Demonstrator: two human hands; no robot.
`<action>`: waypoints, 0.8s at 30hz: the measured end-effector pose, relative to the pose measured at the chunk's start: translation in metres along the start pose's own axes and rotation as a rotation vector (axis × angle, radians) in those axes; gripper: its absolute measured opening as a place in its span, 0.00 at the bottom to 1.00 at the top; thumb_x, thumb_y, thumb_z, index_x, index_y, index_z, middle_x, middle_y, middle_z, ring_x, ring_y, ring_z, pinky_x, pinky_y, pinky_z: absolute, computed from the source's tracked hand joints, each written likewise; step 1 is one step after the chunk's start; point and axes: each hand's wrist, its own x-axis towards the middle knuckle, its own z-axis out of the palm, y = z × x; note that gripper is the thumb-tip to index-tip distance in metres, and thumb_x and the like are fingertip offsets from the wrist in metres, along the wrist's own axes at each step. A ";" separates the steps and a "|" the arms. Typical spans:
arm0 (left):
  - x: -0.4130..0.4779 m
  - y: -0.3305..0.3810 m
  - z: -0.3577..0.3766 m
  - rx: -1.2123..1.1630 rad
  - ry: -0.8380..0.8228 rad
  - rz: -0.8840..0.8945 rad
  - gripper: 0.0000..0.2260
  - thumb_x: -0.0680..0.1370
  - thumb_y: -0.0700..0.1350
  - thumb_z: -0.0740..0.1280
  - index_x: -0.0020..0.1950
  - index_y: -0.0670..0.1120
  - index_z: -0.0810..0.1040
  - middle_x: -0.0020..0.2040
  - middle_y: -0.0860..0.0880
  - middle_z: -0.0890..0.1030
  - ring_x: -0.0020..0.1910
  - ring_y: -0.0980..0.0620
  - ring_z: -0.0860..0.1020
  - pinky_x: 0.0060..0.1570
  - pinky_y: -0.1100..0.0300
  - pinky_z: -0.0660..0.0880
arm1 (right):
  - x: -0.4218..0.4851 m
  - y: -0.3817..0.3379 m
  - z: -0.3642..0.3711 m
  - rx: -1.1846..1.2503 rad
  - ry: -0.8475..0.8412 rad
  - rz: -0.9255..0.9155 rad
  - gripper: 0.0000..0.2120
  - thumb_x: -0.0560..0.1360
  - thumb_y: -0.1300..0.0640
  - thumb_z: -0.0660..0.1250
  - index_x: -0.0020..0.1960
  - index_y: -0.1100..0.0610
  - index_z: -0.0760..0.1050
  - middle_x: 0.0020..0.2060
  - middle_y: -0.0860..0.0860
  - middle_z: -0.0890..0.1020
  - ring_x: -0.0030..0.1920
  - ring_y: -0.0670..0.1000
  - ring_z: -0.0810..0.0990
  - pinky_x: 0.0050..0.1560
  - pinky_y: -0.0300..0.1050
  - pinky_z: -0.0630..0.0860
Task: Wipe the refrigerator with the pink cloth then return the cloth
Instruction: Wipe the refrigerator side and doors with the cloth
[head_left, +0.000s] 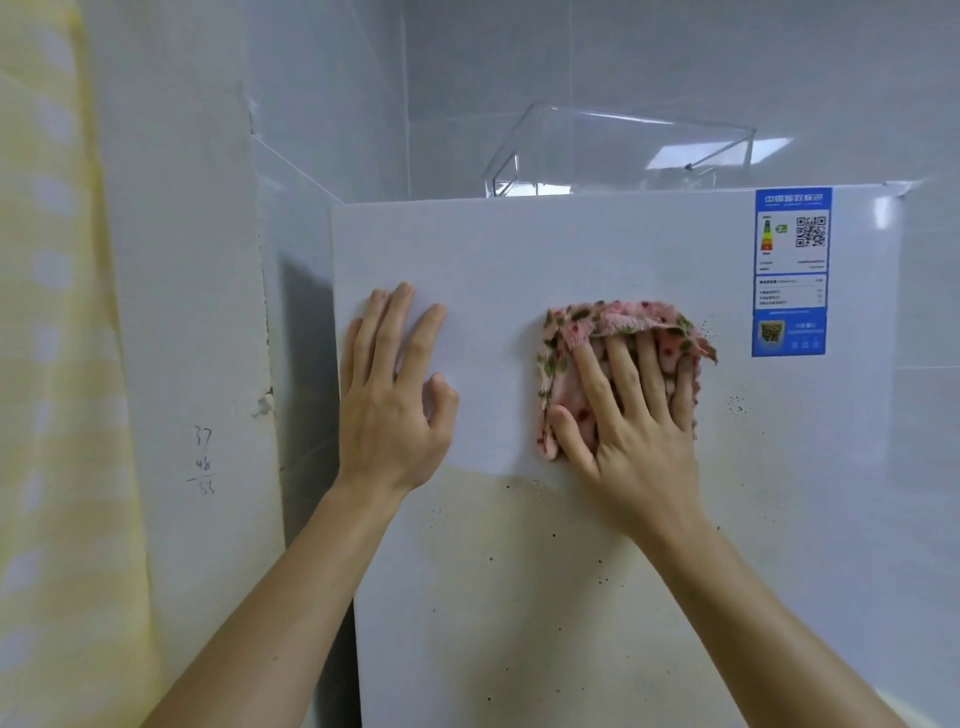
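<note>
right hand (631, 415) pressed pink floral cloth (571, 343) flat on white refrigerator door (519, 249), fingers spread, left hand (395, 384) open, empty, flat left of cloth, blue energy label (790, 270) upper right

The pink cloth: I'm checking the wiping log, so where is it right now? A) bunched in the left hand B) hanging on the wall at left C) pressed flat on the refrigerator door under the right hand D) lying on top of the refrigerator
C: the right hand presses the pink cloth flat against the refrigerator door, while the left hand rests bare on the door.
</note>
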 end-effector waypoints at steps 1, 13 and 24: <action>0.001 0.001 0.001 -0.003 0.002 -0.002 0.27 0.79 0.43 0.61 0.79 0.44 0.70 0.82 0.42 0.64 0.83 0.41 0.58 0.79 0.37 0.58 | 0.004 0.001 -0.001 -0.001 -0.007 -0.001 0.31 0.85 0.36 0.51 0.84 0.46 0.53 0.83 0.49 0.57 0.84 0.54 0.53 0.83 0.63 0.44; 0.004 0.014 0.009 0.033 0.028 -0.050 0.24 0.82 0.49 0.62 0.78 0.46 0.71 0.82 0.40 0.64 0.83 0.40 0.58 0.81 0.41 0.55 | 0.106 0.028 -0.019 0.029 -0.002 0.153 0.31 0.85 0.36 0.46 0.85 0.45 0.47 0.85 0.50 0.51 0.85 0.53 0.44 0.82 0.56 0.34; 0.022 0.046 0.022 0.026 0.037 -0.039 0.26 0.80 0.48 0.63 0.78 0.46 0.71 0.83 0.41 0.62 0.84 0.40 0.56 0.83 0.47 0.53 | 0.061 0.044 -0.017 0.008 0.010 0.089 0.32 0.84 0.36 0.50 0.85 0.48 0.53 0.84 0.51 0.56 0.85 0.54 0.50 0.83 0.55 0.35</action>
